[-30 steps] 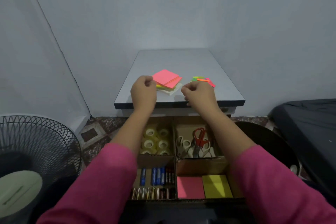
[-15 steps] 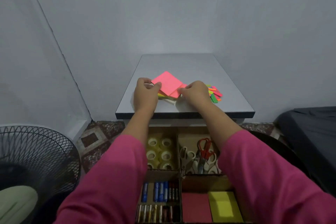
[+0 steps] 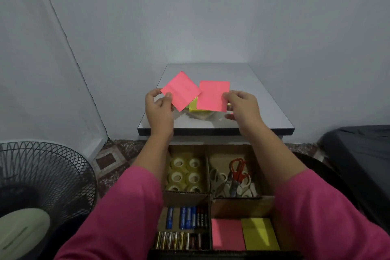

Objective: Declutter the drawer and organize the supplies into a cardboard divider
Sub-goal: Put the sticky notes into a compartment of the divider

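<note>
pink pads: two pink sticky-note pads, left pad (image 3: 180, 93) tilted, right pad (image 3: 213, 95) nearly square-on, both raised above the table's front edge
yellow pad (image 3: 193, 106): lies on the table beneath them
cardboard divider (image 3: 209, 200): four compartments, in the open drawer below

Black-caged fan (image 3: 42, 183) lower left; dark bedding (image 3: 363, 150) at right.

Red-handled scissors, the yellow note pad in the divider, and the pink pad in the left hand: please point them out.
red-handled scissors (image 3: 238, 170): head view, on the red handles.
yellow note pad (image 3: 260, 234): head view, middle of its top face.
pink pad (image 3: 180, 90): head view, centre of its face.
</note>
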`<action>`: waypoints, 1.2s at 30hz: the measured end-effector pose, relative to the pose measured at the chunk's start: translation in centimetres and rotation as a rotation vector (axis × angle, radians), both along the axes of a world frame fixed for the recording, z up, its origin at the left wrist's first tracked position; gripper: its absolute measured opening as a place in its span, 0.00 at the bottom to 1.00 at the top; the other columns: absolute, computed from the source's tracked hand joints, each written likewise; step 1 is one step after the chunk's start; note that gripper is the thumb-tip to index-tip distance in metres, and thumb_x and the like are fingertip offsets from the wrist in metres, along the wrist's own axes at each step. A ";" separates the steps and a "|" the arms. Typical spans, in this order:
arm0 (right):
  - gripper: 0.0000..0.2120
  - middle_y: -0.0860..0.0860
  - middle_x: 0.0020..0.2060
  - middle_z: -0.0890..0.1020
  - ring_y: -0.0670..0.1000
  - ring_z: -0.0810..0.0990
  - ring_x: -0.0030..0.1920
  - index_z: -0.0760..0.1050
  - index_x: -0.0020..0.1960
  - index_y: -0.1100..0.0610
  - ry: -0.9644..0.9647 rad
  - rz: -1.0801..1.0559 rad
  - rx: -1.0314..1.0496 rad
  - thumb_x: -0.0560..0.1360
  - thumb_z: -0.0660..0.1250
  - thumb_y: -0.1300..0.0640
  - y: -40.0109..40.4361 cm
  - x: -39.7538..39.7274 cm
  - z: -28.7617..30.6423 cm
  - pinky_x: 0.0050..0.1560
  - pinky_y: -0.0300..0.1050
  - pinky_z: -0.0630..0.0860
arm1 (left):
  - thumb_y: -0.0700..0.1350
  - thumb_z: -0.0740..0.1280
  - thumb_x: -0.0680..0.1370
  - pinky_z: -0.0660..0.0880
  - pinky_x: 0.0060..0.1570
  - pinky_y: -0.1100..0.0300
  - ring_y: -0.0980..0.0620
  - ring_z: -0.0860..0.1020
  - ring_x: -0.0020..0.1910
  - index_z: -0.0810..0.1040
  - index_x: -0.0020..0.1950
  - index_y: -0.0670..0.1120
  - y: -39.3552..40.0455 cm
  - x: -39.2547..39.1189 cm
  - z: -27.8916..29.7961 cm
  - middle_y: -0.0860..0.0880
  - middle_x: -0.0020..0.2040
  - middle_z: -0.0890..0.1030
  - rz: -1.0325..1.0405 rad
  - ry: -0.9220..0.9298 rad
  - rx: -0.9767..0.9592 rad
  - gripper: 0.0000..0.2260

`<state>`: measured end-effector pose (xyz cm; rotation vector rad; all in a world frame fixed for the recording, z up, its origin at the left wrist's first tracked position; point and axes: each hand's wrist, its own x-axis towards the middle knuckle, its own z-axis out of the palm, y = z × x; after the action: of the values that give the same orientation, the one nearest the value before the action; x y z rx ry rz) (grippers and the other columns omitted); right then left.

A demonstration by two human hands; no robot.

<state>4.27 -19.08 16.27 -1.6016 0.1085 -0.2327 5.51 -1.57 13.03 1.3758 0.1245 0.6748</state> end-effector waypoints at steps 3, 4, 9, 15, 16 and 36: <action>0.07 0.56 0.51 0.80 0.53 0.80 0.49 0.75 0.47 0.59 0.046 0.032 0.054 0.79 0.62 0.57 -2.1 -1.9 -0.4 0.38 0.42 0.82 | 0.43 0.65 0.80 0.76 0.43 0.60 0.56 0.78 0.39 0.71 0.55 0.49 -0.3 -1.8 0.1 0.53 0.37 0.80 -0.059 -0.016 -0.002 0.06; 0.07 0.57 0.53 0.80 0.55 0.80 0.51 0.75 0.49 0.60 0.062 0.043 0.070 0.80 0.62 0.56 -2.7 -2.5 -0.7 0.39 0.45 0.83 | 0.43 0.65 0.80 0.77 0.44 0.58 0.55 0.78 0.40 0.72 0.55 0.50 -0.5 -2.7 0.0 0.53 0.37 0.81 -0.097 -0.022 0.010 0.06; 0.06 0.59 0.49 0.79 0.57 0.80 0.50 0.75 0.50 0.61 0.096 0.086 0.062 0.80 0.62 0.58 -5.9 -6.3 -2.6 0.37 0.47 0.82 | 0.40 0.66 0.78 0.78 0.38 0.61 0.56 0.80 0.40 0.77 0.56 0.51 -1.8 -7.7 -1.5 0.51 0.38 0.81 -0.352 0.047 0.098 0.09; 0.05 0.56 0.41 0.84 0.54 0.82 0.41 0.80 0.49 0.59 0.233 0.241 -0.222 0.78 0.65 0.60 -9.4 -11.0 -5.9 0.38 0.42 0.79 | 0.37 0.67 0.77 0.72 0.40 0.73 0.64 0.76 0.41 0.79 0.52 0.58 -3.4 -11.9 -5.3 0.58 0.44 0.79 -0.660 0.280 0.492 0.15; 0.05 0.56 0.42 0.84 0.53 0.82 0.41 0.80 0.49 0.59 0.281 0.285 -0.281 0.77 0.65 0.61 -9.7 -11.5 -6.4 0.39 0.42 0.80 | 0.39 0.66 0.78 0.73 0.41 0.73 0.66 0.77 0.42 0.80 0.53 0.59 -3.8 -12.6 -5.7 0.59 0.46 0.80 -0.724 0.330 0.551 0.14; 0.16 0.51 0.43 0.82 0.53 0.81 0.43 0.84 0.46 0.51 0.313 0.350 -1.351 0.70 0.62 0.67 -7.2 -13.4 -12.1 0.45 0.50 0.81 | 0.37 0.77 0.56 0.64 0.28 0.62 0.50 0.77 0.36 0.81 0.31 0.49 -8.0 -16.3 -9.7 0.52 0.30 0.77 -0.543 0.063 1.934 0.10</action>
<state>-9.10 -26.30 4.14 -2.9493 -0.1303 0.3119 -10.80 -9.58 3.29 3.0492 -1.1064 0.0944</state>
